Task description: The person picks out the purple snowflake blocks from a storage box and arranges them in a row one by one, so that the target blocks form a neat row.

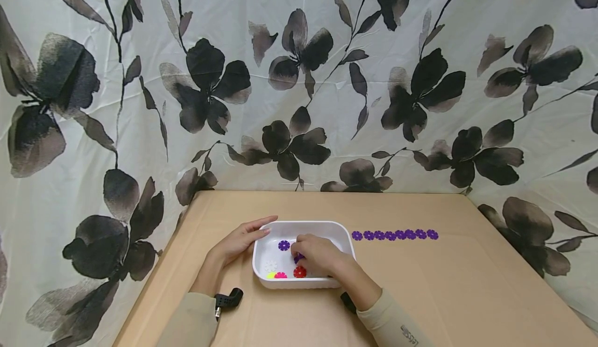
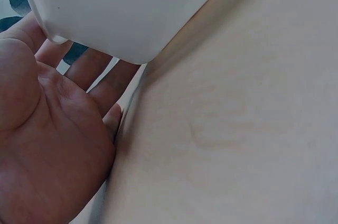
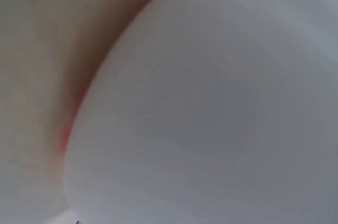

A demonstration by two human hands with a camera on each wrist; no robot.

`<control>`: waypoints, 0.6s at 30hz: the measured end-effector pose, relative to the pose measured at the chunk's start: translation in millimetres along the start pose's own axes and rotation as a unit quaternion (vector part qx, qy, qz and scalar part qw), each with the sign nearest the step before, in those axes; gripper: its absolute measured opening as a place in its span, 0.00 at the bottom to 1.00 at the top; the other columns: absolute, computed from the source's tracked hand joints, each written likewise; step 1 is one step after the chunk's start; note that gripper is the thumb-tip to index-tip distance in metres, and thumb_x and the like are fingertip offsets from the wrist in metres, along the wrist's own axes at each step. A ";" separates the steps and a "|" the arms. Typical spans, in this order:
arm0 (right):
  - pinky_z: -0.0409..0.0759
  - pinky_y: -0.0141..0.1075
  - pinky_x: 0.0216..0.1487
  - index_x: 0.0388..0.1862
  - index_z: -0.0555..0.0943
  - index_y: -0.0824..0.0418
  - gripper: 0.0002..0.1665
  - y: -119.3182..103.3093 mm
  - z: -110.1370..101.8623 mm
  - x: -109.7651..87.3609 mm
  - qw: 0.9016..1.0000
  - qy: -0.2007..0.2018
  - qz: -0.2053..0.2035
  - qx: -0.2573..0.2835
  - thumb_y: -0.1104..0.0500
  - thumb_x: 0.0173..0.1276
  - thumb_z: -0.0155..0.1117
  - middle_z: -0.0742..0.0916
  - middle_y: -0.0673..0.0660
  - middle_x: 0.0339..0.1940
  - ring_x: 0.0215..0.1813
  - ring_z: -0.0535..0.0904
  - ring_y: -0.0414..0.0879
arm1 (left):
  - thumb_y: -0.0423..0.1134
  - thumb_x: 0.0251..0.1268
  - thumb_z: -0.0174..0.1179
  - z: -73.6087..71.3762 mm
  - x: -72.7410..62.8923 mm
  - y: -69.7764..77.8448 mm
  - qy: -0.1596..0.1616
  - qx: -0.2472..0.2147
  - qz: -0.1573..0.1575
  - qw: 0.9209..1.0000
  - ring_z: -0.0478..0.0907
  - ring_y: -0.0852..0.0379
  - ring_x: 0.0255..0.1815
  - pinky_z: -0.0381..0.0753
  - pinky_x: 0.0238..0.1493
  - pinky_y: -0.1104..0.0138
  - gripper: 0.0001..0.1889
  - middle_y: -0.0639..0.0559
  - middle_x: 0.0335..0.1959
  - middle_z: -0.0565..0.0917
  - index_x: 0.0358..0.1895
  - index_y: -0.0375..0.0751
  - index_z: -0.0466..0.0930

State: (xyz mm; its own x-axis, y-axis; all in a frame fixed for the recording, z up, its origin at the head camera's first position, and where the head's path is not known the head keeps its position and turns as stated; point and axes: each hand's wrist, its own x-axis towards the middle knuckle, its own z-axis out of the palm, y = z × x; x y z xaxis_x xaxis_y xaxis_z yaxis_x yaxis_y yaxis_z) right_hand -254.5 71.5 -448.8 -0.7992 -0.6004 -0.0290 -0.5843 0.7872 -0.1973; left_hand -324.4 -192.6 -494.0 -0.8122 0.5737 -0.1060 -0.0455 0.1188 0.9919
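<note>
A white tray stands on the table in front of me. My left hand holds its far left corner, thumb over the rim and fingers along the outside; the left wrist view shows the fingers passing behind the tray's wall. Inside the tray my right hand has its fingers curled down, pinching a purple flower-shaped piece, mostly hidden by the fingers. Around it lie another purple flower piece, a red one, a pink one, a yellow one and pale white ones.
A straight row of several purple flower pieces extends to the right of the tray on the tan table. Behind the table's far edge hangs a white cloth with dark flowers. Each wrist wears a black strap.
</note>
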 end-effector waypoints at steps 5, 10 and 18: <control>0.79 0.29 0.43 0.44 0.87 0.49 0.08 0.1 -0.3 0.2 1.000 -0.003 0.014 0.014 0.56 0.67 0.76 0.83 0.45 0.36 0.36 0.74 0.37 | 0.50 0.78 0.60 0.1 -0.9 0.8 0.001 -0.005 -0.001 1.000 0.66 0.46 0.79 0.78 0.68 0.67 0.31 0.51 0.80 0.69 0.80 0.52 0.67; 0.79 0.28 0.44 0.44 0.86 0.50 0.10 2.2 -0.7 -0.7 0.999 0.000 0.019 0.050 0.59 0.66 0.76 0.82 0.45 0.38 0.37 0.75 0.38 | 0.50 0.78 0.60 0.0 -1.0 1.1 0.002 -0.001 -0.002 1.000 0.64 0.46 0.80 0.76 0.71 0.65 0.32 0.52 0.80 0.68 0.80 0.50 0.66; 0.80 0.28 0.41 0.36 0.87 0.52 0.07 7.0 -10.8 -1.3 0.991 0.027 0.015 0.128 0.61 0.64 0.78 0.84 0.44 0.32 0.35 0.76 0.38 | 0.48 0.78 0.60 1.4 -1.8 2.9 0.008 0.002 -0.004 1.000 0.61 0.47 0.82 0.74 0.73 0.65 0.28 0.53 0.81 0.68 0.78 0.56 0.70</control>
State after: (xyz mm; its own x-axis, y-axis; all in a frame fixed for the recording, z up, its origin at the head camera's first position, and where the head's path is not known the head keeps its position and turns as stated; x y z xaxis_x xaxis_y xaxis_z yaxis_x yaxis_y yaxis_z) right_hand -259.1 79.3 -439.6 -0.8262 -0.5632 0.0121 -0.5102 0.7390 -0.4400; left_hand -322.3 -192.2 -491.0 -0.8210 0.5598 -0.1122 -0.0493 0.1262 0.9908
